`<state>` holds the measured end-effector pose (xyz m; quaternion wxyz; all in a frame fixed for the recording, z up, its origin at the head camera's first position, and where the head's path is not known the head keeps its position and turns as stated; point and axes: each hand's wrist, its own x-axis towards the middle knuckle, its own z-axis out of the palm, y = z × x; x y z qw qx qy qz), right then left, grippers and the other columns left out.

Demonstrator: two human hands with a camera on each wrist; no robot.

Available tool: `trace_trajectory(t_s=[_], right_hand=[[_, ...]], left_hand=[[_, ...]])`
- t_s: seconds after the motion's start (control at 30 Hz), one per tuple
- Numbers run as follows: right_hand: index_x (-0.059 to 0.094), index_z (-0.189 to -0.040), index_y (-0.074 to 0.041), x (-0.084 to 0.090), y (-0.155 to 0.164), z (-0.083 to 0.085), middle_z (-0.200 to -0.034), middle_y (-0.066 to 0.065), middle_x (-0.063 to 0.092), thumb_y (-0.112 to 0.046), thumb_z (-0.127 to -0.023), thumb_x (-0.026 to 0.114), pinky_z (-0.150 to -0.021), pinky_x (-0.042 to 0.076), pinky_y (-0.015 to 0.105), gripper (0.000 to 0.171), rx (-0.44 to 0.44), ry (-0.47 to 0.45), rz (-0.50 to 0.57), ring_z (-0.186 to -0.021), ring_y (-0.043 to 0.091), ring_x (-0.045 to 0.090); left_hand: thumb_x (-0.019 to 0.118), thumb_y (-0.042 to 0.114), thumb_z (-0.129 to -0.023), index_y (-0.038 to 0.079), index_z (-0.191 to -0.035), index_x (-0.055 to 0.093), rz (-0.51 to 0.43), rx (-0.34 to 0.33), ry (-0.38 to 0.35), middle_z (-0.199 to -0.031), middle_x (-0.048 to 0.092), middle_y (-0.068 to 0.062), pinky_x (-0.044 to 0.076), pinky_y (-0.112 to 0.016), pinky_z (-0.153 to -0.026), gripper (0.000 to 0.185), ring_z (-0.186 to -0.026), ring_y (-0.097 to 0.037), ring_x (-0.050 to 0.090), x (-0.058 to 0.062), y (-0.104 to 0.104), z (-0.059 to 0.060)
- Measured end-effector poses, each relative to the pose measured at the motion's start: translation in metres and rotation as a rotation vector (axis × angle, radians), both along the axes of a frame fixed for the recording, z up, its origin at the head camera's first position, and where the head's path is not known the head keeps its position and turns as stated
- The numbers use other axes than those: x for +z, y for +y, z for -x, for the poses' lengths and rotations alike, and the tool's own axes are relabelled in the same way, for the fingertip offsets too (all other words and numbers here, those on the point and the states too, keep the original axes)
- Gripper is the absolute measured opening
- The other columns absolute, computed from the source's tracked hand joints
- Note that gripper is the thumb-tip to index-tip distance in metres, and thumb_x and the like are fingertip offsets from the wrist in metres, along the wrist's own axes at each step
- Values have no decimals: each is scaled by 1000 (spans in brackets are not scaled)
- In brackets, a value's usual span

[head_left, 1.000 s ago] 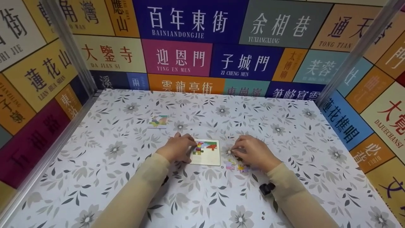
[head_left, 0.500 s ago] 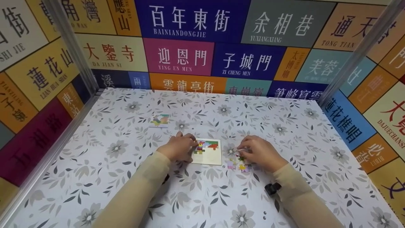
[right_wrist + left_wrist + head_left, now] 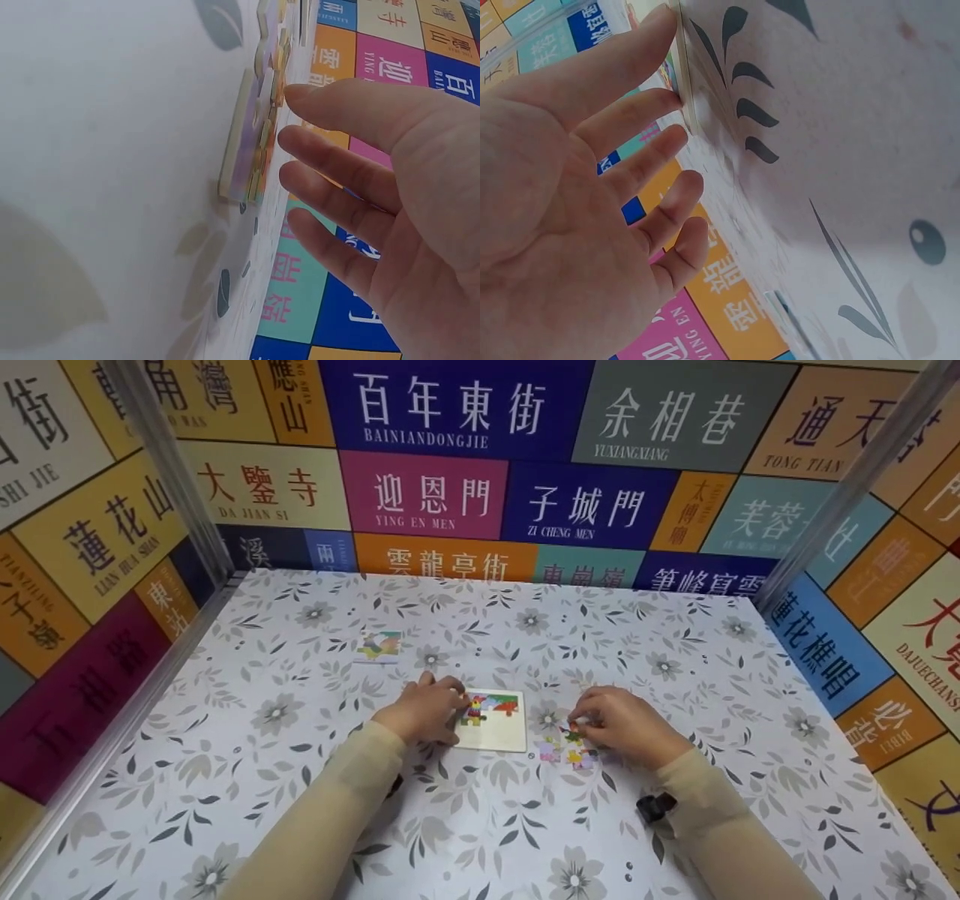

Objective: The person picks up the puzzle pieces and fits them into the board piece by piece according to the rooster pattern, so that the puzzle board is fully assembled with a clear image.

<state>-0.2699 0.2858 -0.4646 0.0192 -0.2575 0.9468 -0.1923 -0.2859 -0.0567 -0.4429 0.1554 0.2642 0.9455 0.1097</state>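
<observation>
The left hand point(image 3: 424, 710) rests at the left edge of the puzzle board point(image 3: 495, 729), which lies flat on the flower-patterned desk point(image 3: 225, 750); the left wrist view shows its fingers point(image 3: 656, 154) straight and spread, the tips touching the board's edge and holding nothing. A few coloured pieces already sit in the board's upper part.

The right hand point(image 3: 622, 725) is just right of the board, over a small cluster of loose puzzle pieces point(image 3: 564, 750). Its fingers point(image 3: 330, 161) are relaxed and slightly bent close beside the pieces, and no piece looks gripped, though the head view hides the fingertips.

The pieces are thin and lie flat and close together, so I judge the likeliest slip to be a poor pinch: fingertips sliding over a piece, or lifting two at once. A sweep through the cluster could scatter pieces across the busy print, where pale ones are hard to spot. The board is light, so a push from a piece being seated could shift it if the left fingers only touch its edge. The small picture card point(image 3: 379, 646) lies well apart, behind.
</observation>
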Motion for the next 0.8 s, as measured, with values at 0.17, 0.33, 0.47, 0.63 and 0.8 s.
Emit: trace_trajectory(t_s=[0.17,0.33,0.47,0.63,0.8], right_hand=[[82,-102,-12,3,3,0,-101,2,74,-4,-86,77,-78,54,32,19,76,-32,84,-88,20,66],[82,-104,-14,3,3,0,-102,1,75,-3,-86,77,-74,53,26,22,99,-70,98,-84,19,65],[82,-105,-15,2,3,0,-101,0,75,-3,-86,77,-74,54,28,22,96,-86,97,-83,18,65],[83,-103,-16,2,3,-1,-98,-2,73,-5,-85,78,-70,52,26,22,73,-67,84,-79,16,64],[83,-99,-17,1,0,-2,-95,-4,72,-10,-84,81,-70,52,26,17,57,-14,47,-78,14,63]], left_hand=[[85,28,-86,14,-140,66,-9,-17,19,-154,51,-7,40,-63,-109,59,-131,-39,43,0,-1,0],[86,26,-85,13,-140,66,-40,2,-1,-154,51,-6,37,-63,-112,59,-133,-39,43,0,-2,-1],[86,25,-85,15,-140,65,-61,22,-21,-155,50,-5,35,-63,-115,60,-134,-38,42,-2,-3,0],[86,24,-85,15,-141,65,-70,26,-22,-155,50,-5,35,-65,-114,60,-133,-38,42,-3,-4,-1],[87,23,-84,16,-138,67,-85,33,-19,-153,52,-5,37,-62,-112,58,-129,-37,44,-2,-4,-2]])
